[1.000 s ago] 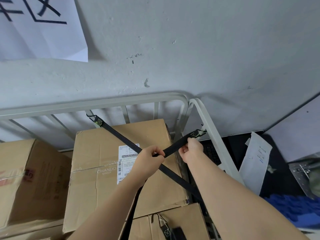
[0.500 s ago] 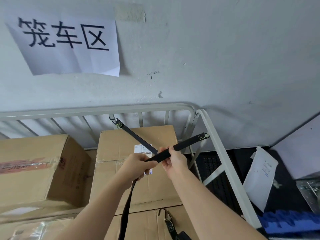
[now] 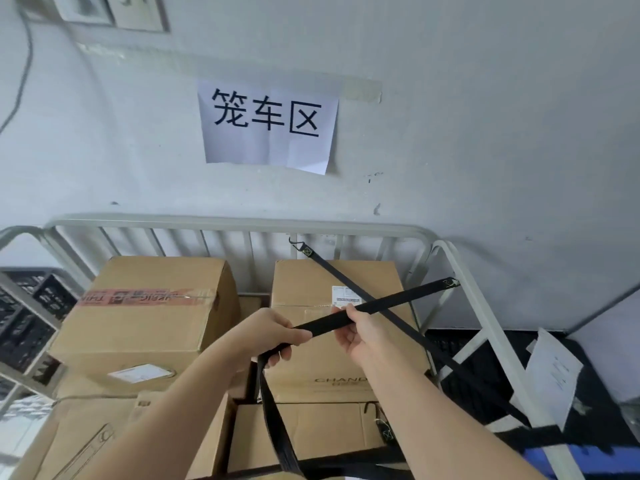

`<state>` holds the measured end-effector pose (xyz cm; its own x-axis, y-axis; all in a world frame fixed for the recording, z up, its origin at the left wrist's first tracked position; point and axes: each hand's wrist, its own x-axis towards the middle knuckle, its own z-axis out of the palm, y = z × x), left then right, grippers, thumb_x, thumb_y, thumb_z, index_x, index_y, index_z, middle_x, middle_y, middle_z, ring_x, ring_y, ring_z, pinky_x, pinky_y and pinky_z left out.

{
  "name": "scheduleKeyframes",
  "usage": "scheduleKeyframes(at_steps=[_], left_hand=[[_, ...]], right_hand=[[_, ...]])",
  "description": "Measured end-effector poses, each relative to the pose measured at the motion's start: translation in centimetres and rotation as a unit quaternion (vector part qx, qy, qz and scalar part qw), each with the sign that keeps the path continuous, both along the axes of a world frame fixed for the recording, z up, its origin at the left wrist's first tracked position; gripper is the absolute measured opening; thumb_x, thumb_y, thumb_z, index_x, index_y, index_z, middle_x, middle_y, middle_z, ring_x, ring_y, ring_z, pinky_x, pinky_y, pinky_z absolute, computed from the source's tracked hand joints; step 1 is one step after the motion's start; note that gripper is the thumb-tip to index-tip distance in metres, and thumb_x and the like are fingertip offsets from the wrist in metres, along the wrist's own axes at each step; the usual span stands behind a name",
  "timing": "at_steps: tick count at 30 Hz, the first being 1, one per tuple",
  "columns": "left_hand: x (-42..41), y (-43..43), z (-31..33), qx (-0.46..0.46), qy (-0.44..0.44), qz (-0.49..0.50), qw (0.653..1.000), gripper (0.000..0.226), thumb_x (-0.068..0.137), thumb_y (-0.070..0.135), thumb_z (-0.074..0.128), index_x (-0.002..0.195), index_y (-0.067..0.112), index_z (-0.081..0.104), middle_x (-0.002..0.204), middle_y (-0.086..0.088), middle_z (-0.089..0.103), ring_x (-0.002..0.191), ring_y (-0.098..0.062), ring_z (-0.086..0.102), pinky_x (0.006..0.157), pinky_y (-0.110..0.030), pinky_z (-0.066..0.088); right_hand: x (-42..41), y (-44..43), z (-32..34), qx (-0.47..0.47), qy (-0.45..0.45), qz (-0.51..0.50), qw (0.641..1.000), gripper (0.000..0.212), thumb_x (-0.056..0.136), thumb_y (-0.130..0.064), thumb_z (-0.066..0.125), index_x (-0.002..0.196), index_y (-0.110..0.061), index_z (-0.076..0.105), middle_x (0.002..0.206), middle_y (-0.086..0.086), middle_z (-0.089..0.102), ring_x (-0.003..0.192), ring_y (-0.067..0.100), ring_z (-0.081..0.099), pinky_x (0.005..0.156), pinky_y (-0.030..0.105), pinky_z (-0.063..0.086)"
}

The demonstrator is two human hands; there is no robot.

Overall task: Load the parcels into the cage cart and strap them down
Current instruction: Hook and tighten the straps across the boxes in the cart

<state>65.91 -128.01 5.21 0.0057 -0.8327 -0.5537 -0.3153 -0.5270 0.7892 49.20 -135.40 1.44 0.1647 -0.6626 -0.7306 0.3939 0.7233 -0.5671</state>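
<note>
Black strap (image 3: 412, 295) held at frame centre, above parcels (image 3: 149, 327) in cage cart (image 3: 242, 223). Long axis slanted lower left to upper right, far end at cart's right rail. Strap wrapped by curled fingers of left hand (image 3: 273, 336) and pinched by right hand (image 3: 356, 329). "CHAND" printed on box (image 3: 311, 362) below. Wall sign (image 3: 266, 126) lettered "笼车区".

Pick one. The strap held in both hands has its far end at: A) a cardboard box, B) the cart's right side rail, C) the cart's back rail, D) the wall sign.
B: the strap, gripped by the left hand and right hand, runs up to the right side rail.
</note>
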Motion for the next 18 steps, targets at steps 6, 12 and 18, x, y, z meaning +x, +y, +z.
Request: scheduleKeyframes(at_steps=[6, 12, 18], left_hand=[[8.0, 6.8, 2.2, -0.038, 0.019, 0.005, 0.999, 0.040, 0.081, 0.037, 0.074, 0.054, 0.013, 0.055, 0.049, -0.004, 0.050, 0.040, -0.015, 0.039, 0.046, -0.022, 0.036], [14.7, 10.9, 5.3, -0.086, 0.034, 0.107, 0.990, 0.036, 0.077, 0.035, 0.075, 0.070, 0.008, 0.052, 0.048, -0.003, 0.040, 0.041, -0.015, 0.032, 0.044, -0.024, 0.028], [18.3, 12.9, 7.2, -0.161, -0.027, 0.164, 0.973, 0.046, 0.074, 0.033, 0.080, 0.053, 0.014, 0.044, 0.042, 0.001, 0.036, 0.040, -0.013, 0.029, 0.055, -0.028, 0.030]], right_hand=[[4.9, 5.7, 1.7, -0.026, 0.040, 0.030, 0.998, 0.018, 0.094, -0.012, 0.062, 0.110, -0.004, 0.059, 0.090, 0.013, 0.071, 0.066, 0.019, 0.068, 0.049, 0.025, 0.052], [9.5, 8.8, 3.5, -0.056, 0.037, 0.060, 0.996, 0.010, 0.095, -0.014, 0.061, 0.101, -0.005, 0.060, 0.070, 0.008, 0.074, 0.057, 0.016, 0.071, 0.046, 0.023, 0.050], [13.9, 10.3, 5.1, -0.104, 0.057, 0.128, 0.985, 0.019, 0.091, -0.026, 0.067, 0.091, -0.007, 0.065, 0.079, 0.008, 0.075, 0.064, 0.019, 0.071, 0.047, 0.023, 0.050]])
